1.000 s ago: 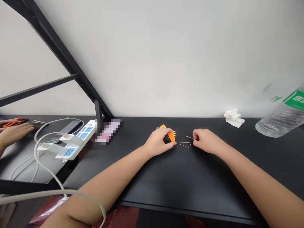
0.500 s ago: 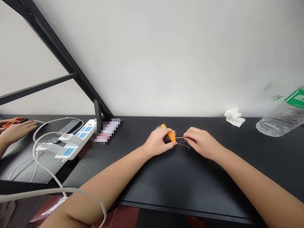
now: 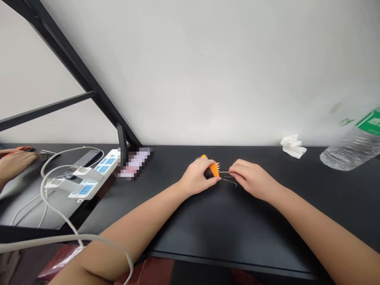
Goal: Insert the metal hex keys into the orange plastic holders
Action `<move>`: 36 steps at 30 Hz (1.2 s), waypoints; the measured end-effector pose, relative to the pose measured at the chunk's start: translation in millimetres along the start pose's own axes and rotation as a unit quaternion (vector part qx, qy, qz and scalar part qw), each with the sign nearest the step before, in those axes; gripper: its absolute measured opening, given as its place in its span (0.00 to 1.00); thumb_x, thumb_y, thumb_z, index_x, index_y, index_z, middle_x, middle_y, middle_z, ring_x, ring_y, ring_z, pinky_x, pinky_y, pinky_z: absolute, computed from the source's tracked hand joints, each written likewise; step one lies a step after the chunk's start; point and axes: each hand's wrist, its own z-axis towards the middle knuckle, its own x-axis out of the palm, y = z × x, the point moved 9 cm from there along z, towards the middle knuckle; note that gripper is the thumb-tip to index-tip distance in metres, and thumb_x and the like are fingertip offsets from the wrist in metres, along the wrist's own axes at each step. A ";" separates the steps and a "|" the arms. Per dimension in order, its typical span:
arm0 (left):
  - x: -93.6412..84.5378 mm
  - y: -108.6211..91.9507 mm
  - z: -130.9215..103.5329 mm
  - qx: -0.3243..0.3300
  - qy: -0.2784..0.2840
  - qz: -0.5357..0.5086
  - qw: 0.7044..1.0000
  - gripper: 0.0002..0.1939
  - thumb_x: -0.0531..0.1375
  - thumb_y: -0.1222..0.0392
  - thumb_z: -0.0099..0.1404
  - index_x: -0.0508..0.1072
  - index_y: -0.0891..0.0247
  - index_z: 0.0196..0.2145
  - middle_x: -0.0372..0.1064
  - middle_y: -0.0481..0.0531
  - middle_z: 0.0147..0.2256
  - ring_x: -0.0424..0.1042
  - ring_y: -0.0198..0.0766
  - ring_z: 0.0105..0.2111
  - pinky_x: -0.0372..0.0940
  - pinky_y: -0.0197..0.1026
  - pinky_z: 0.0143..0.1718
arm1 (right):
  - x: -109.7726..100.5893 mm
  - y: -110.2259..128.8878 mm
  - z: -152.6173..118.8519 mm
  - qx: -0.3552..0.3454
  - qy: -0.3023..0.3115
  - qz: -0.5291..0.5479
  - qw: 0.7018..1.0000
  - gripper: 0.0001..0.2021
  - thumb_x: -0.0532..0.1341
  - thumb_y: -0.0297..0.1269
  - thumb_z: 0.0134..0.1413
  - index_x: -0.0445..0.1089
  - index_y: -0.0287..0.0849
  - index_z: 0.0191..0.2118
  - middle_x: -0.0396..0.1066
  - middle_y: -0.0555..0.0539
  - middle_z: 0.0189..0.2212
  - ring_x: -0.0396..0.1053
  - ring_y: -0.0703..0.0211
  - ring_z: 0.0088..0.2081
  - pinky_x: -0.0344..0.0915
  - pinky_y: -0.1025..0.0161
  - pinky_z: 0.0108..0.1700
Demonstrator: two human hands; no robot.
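Note:
My left hand (image 3: 199,177) is closed around an orange hex key holder (image 3: 214,170), with thumb and fingers on either side of it. Several metal key ends stick out of the holder; the rest is covered by my fingers. To its right, my right hand (image 3: 251,176) pinches a thin hex key (image 3: 225,172), whose far end reaches the holder's side. Whether that end is inside a slot I cannot tell. Just below, a small loose L-shaped hex key (image 3: 230,182) lies on the black table (image 3: 219,225), and a dark thin rod shows beside it, partly under my right fingers.
A crumpled tissue (image 3: 293,145) and a clear plastic bottle (image 3: 350,148) are at the right. On the left are a white power strip (image 3: 101,174) with cables, a phone (image 3: 84,160) and a black metal frame (image 3: 80,73). Another person's hand (image 3: 18,166) is at far left by an orange object.
My hands, the holder and the pinched hex key stay almost in place. The other person's hand at far left has shifted left, uncovering several metal pieces.

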 end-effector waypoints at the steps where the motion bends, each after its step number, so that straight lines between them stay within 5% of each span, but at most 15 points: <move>1: -0.2 -0.1 -0.1 0.001 -0.002 0.001 1.000 0.24 0.71 0.49 0.58 0.73 0.59 0.49 0.77 0.53 0.42 0.76 0.45 0.42 0.72 0.50 0.48 | 0.1 -0.1 -0.1 0.001 0.002 -0.002 1.000 0.11 0.52 0.33 0.71 0.73 0.44 0.42 0.73 0.44 0.39 0.72 0.57 0.37 0.69 0.59 0.41; 26: -3.3 -6.8 -0.7 0.043 -0.019 0.008 0.999 0.24 0.70 0.47 0.60 0.73 0.59 0.50 0.78 0.53 0.44 0.77 0.44 0.41 0.71 0.50 0.49 | -5.6 8.3 -1.4 -0.012 -0.033 -0.043 0.998 0.14 0.51 0.31 0.71 0.74 0.44 0.43 0.71 0.44 0.39 0.68 0.61 0.33 0.64 0.62 0.34; 31: 0.9 -14.0 -0.4 0.064 -0.002 0.007 0.998 0.24 0.68 0.47 0.61 0.72 0.58 0.51 0.78 0.54 0.42 0.77 0.45 0.42 0.69 0.52 0.52 | 7.2 16.9 0.9 -0.028 0.007 -0.070 0.997 0.15 0.49 0.29 0.70 0.74 0.45 0.43 0.71 0.44 0.40 0.66 0.60 0.33 0.63 0.62 0.34; 36: 1.4 -15.9 0.6 0.058 -0.004 -0.003 0.998 0.20 0.67 0.51 0.62 0.73 0.58 0.50 0.78 0.52 0.42 0.77 0.44 0.42 0.70 0.50 0.51 | 19.3 24.4 4.4 -0.014 0.004 0.019 1.000 0.10 0.52 0.29 0.69 0.69 0.44 0.46 0.69 0.43 0.47 0.69 0.60 0.37 0.67 0.62 0.38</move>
